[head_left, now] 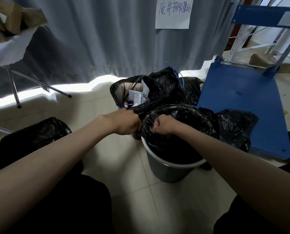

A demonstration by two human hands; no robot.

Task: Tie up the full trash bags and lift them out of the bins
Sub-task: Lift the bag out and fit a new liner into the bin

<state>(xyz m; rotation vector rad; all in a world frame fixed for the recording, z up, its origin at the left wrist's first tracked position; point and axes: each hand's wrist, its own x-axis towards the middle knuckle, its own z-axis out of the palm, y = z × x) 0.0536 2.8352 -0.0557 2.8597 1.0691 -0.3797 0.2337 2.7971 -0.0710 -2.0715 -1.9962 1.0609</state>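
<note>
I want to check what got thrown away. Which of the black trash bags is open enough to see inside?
The far bag, behind the one both hands grip: its mouth gapes and shows white packaging. The near bag in the grey bin is gathered up.

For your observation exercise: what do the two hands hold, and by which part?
Both the left hand and right hand grip the black trash bag in the grey bin, by its gathered top edge.

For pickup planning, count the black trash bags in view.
4: one in the near bin, one open behind, one on the floor at left, one on the blue cart. More may be hidden.
</note>
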